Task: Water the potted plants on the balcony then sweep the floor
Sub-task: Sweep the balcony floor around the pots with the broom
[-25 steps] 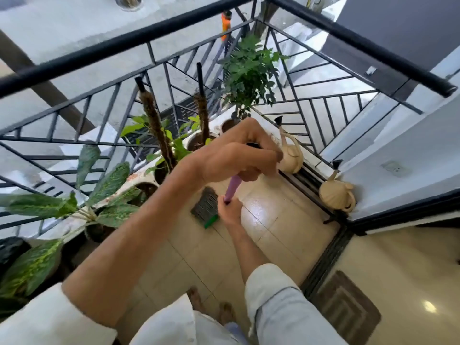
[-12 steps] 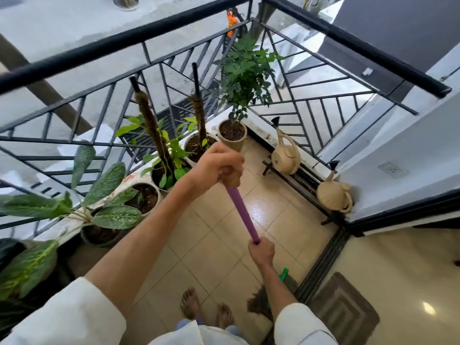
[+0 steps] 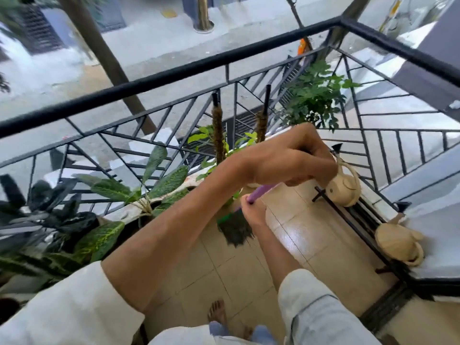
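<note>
I hold a broom with a purple handle (image 3: pixel 258 192) in both hands. My left hand (image 3: pixel 288 158) grips the top of the handle. My right hand (image 3: pixel 254 215) grips it lower down. The dark bristle head (image 3: pixel 235 231) with a green collar rests on the beige tiled floor (image 3: pixel 311 235), close to the row of potted plants. Variegated-leaf plants (image 3: pixel 154 180) stand on the left, two pots with moss poles (image 3: pixel 217 135) in the middle, and a bushy green plant (image 3: pixel 316 95) in the far corner.
A black metal railing (image 3: pixel 224 63) encloses the balcony. Two beige watering cans (image 3: pixel 344 189) (image 3: pixel 398 241) sit on a low black rack (image 3: pixel 358 220) along the right side. My bare feet (image 3: pixel 219 313) stand on the tiles below. A dark doormat (image 3: pixel 384 308) lies at the right.
The broom head has swung from near my feet and the doormat forward to the tiles by the plant pots. Both hands moved up and forward, and my view lifted toward the street.
</note>
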{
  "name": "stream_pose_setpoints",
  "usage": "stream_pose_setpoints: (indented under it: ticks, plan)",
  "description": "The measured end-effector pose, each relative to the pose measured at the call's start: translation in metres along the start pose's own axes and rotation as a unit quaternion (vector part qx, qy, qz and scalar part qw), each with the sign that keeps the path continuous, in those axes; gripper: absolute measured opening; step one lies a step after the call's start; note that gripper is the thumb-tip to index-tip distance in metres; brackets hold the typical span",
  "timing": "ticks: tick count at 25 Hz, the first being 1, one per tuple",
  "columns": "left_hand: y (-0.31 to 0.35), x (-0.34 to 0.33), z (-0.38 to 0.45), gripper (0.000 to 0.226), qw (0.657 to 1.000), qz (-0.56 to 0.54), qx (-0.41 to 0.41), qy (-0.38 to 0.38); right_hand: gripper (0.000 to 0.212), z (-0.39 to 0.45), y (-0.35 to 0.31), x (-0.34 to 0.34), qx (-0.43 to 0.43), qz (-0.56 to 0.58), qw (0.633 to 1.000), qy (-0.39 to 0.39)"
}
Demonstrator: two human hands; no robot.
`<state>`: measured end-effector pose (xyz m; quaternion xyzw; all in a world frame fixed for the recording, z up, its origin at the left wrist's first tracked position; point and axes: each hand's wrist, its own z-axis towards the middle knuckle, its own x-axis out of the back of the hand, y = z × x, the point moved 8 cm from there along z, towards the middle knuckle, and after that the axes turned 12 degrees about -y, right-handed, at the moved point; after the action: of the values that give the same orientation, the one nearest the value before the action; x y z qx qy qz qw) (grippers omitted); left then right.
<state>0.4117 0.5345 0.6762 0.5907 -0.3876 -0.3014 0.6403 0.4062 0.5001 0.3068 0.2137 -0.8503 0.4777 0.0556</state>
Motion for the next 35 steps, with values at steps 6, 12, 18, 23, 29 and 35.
stream_pose_setpoints:
  ticks: [6, 12, 18, 23, 29, 35]
  plan:
    - [-0.024, 0.029, -0.020, 0.040, 0.991, -0.061, -0.017, 0.114, 0.012, 0.021, 0.011, 0.002, 0.011, -0.094, 0.994, -0.062]
    - [-0.106, 0.041, -0.008, 0.052, 0.944, -0.169, -0.013, 0.285, 0.023, 0.012, 0.098, 0.087, -0.002, -0.255, 0.959, -0.123]
    - [-0.148, -0.012, 0.003, 0.042, 0.851, -0.224, 0.023, 0.474, 0.007, 0.024, 0.147, 0.166, 0.011, -0.457, 0.861, -0.222]
    - [-0.089, -0.029, -0.063, 0.035, 0.791, -0.163, 0.021, 0.589, 0.024, 0.034, 0.103, 0.088, 0.090, -0.531, 0.782, -0.312]
    - [0.003, -0.092, -0.171, 0.039, 0.744, -0.061, -0.034, 0.665, 0.036, -0.073, 0.040, -0.083, 0.232, -0.495, 0.758, -0.357]
    - [0.058, -0.130, -0.245, 0.040, 0.718, 0.017, -0.057, 0.693, 0.025, -0.170, -0.007, -0.214, 0.291, -0.409, 0.754, -0.423]
